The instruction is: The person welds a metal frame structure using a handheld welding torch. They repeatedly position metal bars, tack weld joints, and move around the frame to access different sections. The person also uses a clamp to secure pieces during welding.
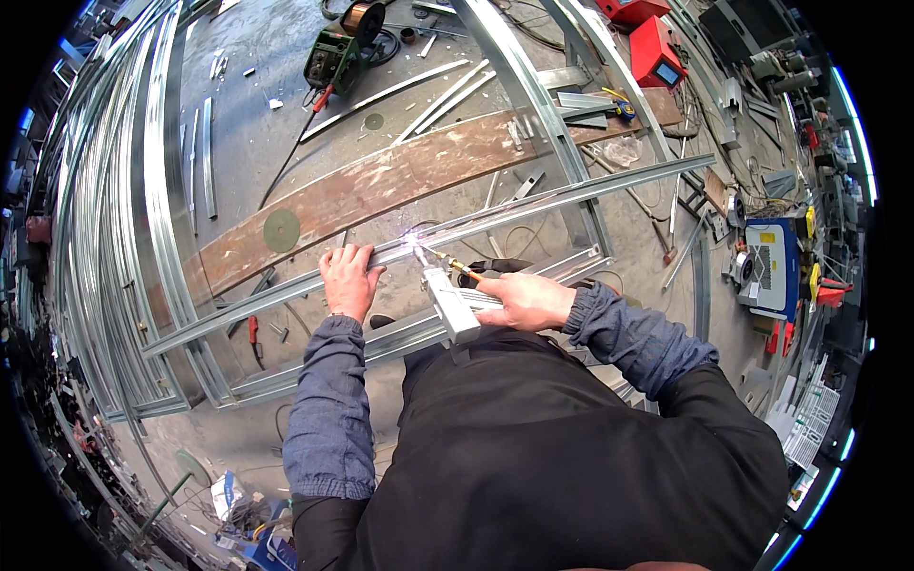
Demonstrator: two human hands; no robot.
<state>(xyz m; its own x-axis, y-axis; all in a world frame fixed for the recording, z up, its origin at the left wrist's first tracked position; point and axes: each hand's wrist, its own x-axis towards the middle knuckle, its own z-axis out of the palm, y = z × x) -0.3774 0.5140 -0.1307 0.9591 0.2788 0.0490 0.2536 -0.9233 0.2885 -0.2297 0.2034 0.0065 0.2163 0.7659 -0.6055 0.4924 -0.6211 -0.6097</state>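
My left hand [349, 282] curls its fingers over a long galvanised metal rail [533, 202] that slants across the frame, with the thumb held apart. A handheld welding gun [451, 305], with a pale grey boxy body, is gripped in my right hand [528, 301]. From beside its nozzle a thin brass and orange tube [464, 270] runs back toward my fingers. At the nozzle's tip a bright spark [411, 239] glows on the rail, a little right of my left hand. Part of the gun's handle is hidden by my right hand.
A rusty brown plank [381, 181] carrying a green disc [282, 230] lies beyond the rail. Long metal profiles [105, 219] are stacked at left. A green wire feeder [333, 62] stands at the back; a red machine [655, 55] and a blue-white machine [771, 266] are at right.
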